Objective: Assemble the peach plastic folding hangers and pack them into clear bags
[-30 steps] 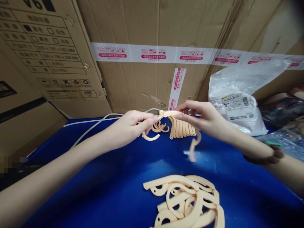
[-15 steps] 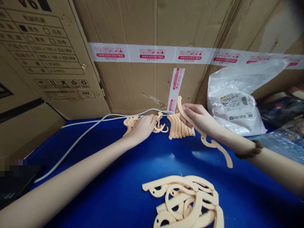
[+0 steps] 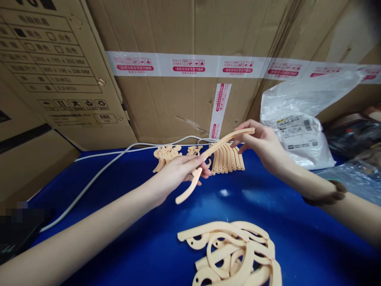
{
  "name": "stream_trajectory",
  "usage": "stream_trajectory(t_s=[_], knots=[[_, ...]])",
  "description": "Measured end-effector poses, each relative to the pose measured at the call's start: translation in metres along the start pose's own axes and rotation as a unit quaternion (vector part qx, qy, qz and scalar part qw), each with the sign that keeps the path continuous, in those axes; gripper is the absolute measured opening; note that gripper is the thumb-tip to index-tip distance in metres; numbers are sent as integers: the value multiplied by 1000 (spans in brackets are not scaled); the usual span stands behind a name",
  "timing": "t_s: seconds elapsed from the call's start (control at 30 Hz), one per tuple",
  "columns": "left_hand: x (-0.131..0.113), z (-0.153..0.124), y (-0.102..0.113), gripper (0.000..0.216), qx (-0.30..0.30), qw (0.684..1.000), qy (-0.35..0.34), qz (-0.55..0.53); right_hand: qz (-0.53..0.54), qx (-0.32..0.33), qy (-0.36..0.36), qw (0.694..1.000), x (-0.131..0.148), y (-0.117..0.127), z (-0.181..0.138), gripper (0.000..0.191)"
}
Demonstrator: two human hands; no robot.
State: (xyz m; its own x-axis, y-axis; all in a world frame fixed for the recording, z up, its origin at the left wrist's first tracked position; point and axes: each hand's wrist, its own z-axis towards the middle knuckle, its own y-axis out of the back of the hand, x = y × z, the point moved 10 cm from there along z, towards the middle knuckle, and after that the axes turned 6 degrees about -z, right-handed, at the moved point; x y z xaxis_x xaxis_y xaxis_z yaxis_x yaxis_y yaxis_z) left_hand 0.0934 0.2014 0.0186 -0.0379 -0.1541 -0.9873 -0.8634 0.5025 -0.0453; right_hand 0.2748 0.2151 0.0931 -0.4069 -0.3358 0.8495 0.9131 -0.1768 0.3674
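Observation:
Between both hands is a beige folding clothes hanger [image 3: 223, 141], its curved arms stretched out at a slant. My left hand [image 3: 181, 171] is closed on its middle, and one short arm sticks out below the fingers. Whether a small part is also inside that hand is hidden. At the upper right end of the hanger, my right hand [image 3: 258, 145] pinches the tip. Behind the hands stand a row of curved hanger arms [image 3: 228, 159], a bunch of shorter curved pieces [image 3: 165, 155] and a few small hooks [image 3: 195, 150].
A pile of beige hangers [image 3: 232, 252] lies on the blue table surface [image 3: 143, 242] close to me. A white cable [image 3: 98, 182] runs along the left and back. Large cardboard boxes [image 3: 166, 107] wall off the rear. A white plastic bag [image 3: 300, 131] sits at the right.
My left hand has come away from the small hooks and taken the hanger's middle. My right hand has shifted to the hanger's end, and the hanger has swung round to slant up rightward.

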Motion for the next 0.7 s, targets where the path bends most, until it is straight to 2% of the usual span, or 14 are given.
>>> stream_trajectory(t_s=[0.03, 0.07, 0.1, 0.13, 0.17, 0.2, 0.23, 0.27, 0.3, 0.33, 0.47, 0.57, 0.63, 0.7], knots=[[4, -5, 1, 31, -13, 998, 23, -58, -77, 22, 44, 996, 10, -4, -2, 12], [7, -9, 3, 26, -33, 995, 39, -87, -180, 50, 105, 977, 21, -13, -7, 9], [9, -12, 5, 25, -48, 993, 51, -98, -296, 78, 176, 935, 32, -25, -14, 7], [10, -14, 5, 25, -55, 992, 59, -97, -403, 102, 245, 876, 40, -40, -24, 10], [11, -14, 4, 25, -56, 993, 64, -87, -484, 125, 299, 813, 44, -54, -34, 14], [12, -13, 2, 25, -54, 994, 64, -73, -532, 143, 330, 767, 44, -65, -42, 16], [12, -11, -1, 26, -52, 995, 62, -60, -557, 165, 344, 737, 43, -75, -49, 16], [13, -9, -4, 27, -51, 996, 60, -47, -570, 185, 342, 724, 40, -82, -53, 16], [13, -7, -7, 29, -52, 997, 55, -34, -570, 203, 326, 726, 37, -87, -55, 17], [14, -4, -9, 30, -56, 997, 48, -22, -557, 218, 294, 746, 33, -89, -54, 18], [8, 0, -12, 31, -90, 994, -16, 59, -433, 244, 146, 855, 14, -88, -42, 17], [-9, 1, -3, 27, -120, 981, -77, 133, -377, 248, 106, 886, 2, -81, -30, 26], [-19, 4, 12, 29, -131, 971, -90, 177, -353, 220, 87, 905, -4, -64, -17, 37], [-28, 11, 35, 33, -136, 961, -86, 225, -344, 172, 82, 919, -9, -40, -3, 40]])
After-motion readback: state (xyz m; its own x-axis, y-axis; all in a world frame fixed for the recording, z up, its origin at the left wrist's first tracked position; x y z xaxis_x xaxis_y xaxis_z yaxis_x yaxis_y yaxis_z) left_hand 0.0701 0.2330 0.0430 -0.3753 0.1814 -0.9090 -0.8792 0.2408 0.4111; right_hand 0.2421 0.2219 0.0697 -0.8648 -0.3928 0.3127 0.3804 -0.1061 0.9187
